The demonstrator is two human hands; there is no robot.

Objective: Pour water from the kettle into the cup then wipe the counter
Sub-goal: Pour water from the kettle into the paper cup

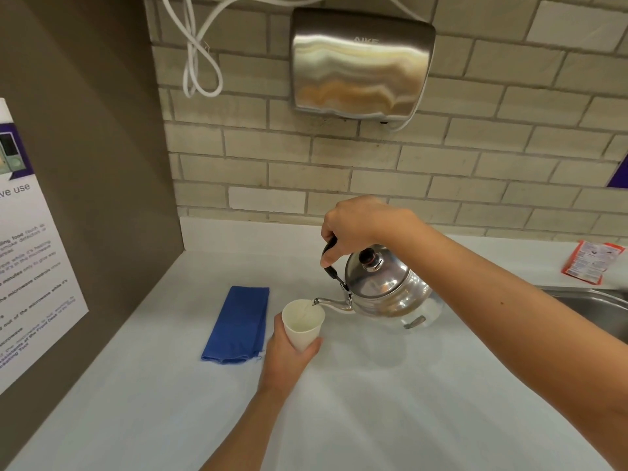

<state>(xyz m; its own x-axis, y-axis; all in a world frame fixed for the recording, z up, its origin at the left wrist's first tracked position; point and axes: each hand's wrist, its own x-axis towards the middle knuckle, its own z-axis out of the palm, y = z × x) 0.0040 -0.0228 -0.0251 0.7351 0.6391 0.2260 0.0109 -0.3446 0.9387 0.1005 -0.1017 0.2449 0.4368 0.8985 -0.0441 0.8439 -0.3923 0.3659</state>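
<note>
A shiny steel kettle (385,287) with a black lid knob hangs tilted to the left above the white counter (373,402). My right hand (353,227) grips its black handle from above. The spout tip sits over the rim of a white paper cup (303,326), and a thin stream of water runs into it. My left hand (287,360) wraps the cup's lower part and holds it tilted, just above the counter. A folded blue cloth (239,324) lies flat on the counter, just left of the cup.
A steel sink (591,300) is set in the counter at the right edge, with a red and white packet (593,261) behind it. A steel hand dryer (360,62) hangs on the brick wall above. A side wall with a poster (30,249) closes the left.
</note>
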